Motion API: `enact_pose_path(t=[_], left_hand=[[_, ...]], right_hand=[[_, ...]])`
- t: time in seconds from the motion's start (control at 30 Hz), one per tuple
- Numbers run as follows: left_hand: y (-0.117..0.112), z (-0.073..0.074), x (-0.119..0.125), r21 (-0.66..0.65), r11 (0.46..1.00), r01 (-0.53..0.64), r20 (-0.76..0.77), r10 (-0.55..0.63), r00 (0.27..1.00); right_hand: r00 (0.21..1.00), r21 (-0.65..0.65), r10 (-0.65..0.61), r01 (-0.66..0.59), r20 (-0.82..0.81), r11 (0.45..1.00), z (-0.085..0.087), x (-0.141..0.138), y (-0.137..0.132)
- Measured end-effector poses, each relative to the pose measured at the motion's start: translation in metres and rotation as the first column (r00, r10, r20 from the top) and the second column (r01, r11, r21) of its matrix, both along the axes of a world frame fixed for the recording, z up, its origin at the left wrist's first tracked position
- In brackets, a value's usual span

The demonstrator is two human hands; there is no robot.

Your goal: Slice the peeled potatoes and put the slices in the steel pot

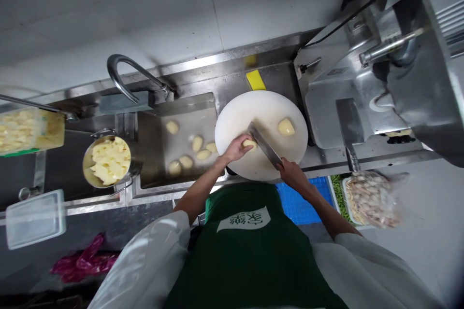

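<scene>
My left hand (237, 147) presses a peeled potato (249, 143) down on the round white cutting board (235, 116), fingers curled over it. My right hand (290, 171) grips the handle of a cleaver (264, 144), whose blade rests against the potato by my left fingers. A second peeled potato piece (286, 127) lies on the right side of the board.
Several peeled potatoes (197, 144) lie in the sink (181, 130) left of the board, below a curved tap (125, 75). A metal pot of cut potato (108, 160) stands further left. A steel slicing machine (362, 87) is at the right. A yellow sponge (255, 79) lies behind the board.
</scene>
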State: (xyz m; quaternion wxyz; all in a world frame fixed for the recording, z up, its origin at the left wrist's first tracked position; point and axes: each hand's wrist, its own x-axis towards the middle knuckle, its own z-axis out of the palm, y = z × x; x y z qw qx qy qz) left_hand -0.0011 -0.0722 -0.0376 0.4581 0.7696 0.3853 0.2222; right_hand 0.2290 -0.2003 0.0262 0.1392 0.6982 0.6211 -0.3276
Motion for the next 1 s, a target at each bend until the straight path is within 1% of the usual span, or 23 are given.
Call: enact_pose_path(t=[0.03, 0.07, 0.13, 0.2, 0.23, 0.3, 0.33, 0.37, 0.4, 0.43, 0.5, 0.57, 0.63, 0.7, 0.83, 0.9, 1.0], left_hand=[[0.000, -0.003, 0.000, -0.064, 0.994, -0.084, 0.030, 0.086, 0.996], [0.000, -0.004, -0.001, -0.122, 0.977, -0.177, 0.040, 0.183, 0.982], [-0.002, -0.006, -0.004, -0.213, 0.911, -0.353, 0.008, 0.363, 0.932], [-0.009, -0.005, -0.007, -0.280, 0.831, -0.481, -0.049, 0.488, 0.872], [-0.014, -0.005, -0.007, -0.316, 0.797, -0.515, -0.071, 0.521, 0.851], [-0.027, -0.005, -0.006, -0.393, 0.752, -0.528, -0.102, 0.535, 0.838], [-0.034, -0.006, -0.005, -0.417, 0.744, -0.522, -0.116, 0.526, 0.843], [-0.040, -0.007, -0.004, -0.416, 0.751, -0.513, -0.128, 0.510, 0.850], [-0.045, -0.007, -0.002, -0.374, 0.773, -0.513, -0.134, 0.502, 0.855], [-0.049, -0.007, -0.001, -0.289, 0.807, -0.515, -0.128, 0.500, 0.856], [-0.053, -0.006, 0.001, -0.036, 0.876, -0.482, -0.070, 0.478, 0.875], [-0.052, -0.005, 0.002, 0.197, 0.908, -0.370, -0.007, 0.379, 0.925], [-0.050, -0.004, 0.004, 0.331, 0.914, -0.237, -0.005, 0.253, 0.968], [-0.049, -0.004, 0.006, 0.393, 0.905, -0.161, -0.036, 0.190, 0.981], [-0.048, -0.009, 0.007, 0.430, 0.895, -0.120, -0.074, 0.167, 0.983], [-0.048, -0.012, 0.006, 0.432, 0.895, -0.109, -0.078, 0.158, 0.984], [-0.048, -0.018, 0.004, 0.436, 0.895, -0.098, -0.065, 0.140, 0.988]], right_hand=[[1.000, 0.002, 0.003, -0.003, 0.004, 1.000, 0.000, -0.001, 0.000], [1.000, 0.001, 0.005, -0.005, 0.006, 1.000, 0.001, -0.002, 0.000], [1.000, -0.005, 0.009, -0.009, -0.001, 1.000, 0.003, -0.005, 0.000], [1.000, -0.016, 0.005, -0.005, -0.004, 1.000, 0.004, -0.009, -0.001], [1.000, -0.024, 0.004, -0.004, -0.002, 1.000, 0.005, -0.011, -0.003], [1.000, -0.044, 0.017, -0.017, 0.000, 0.999, 0.006, -0.018, -0.005], [0.999, -0.051, 0.035, -0.035, 0.000, 0.998, 0.006, -0.022, -0.007], [0.998, -0.054, 0.057, -0.057, 0.001, 0.997, 0.006, -0.025, -0.008], [0.997, -0.056, 0.080, -0.080, 0.002, 0.995, 0.005, -0.028, -0.009], [0.995, -0.058, 0.099, -0.098, 0.008, 0.993, 0.004, -0.031, -0.009], [0.992, -0.058, 0.121, -0.119, 0.024, 0.991, 0.003, -0.033, -0.008], [0.991, -0.062, 0.131, -0.128, 0.036, 0.990, 0.004, -0.033, -0.006], [0.989, -0.064, 0.144, -0.141, 0.043, 0.988, 0.009, -0.031, -0.006], [0.986, -0.052, 0.158, -0.155, 0.046, 0.986, 0.019, -0.028, -0.011], [0.982, -0.020, 0.179, -0.178, 0.053, 0.984, 0.039, -0.022, -0.027], [0.981, -0.026, 0.183, -0.182, 0.060, 0.983, 0.039, -0.023, -0.027], [0.982, -0.044, 0.180, -0.178, 0.053, 0.983, 0.026, -0.033, -0.011]])
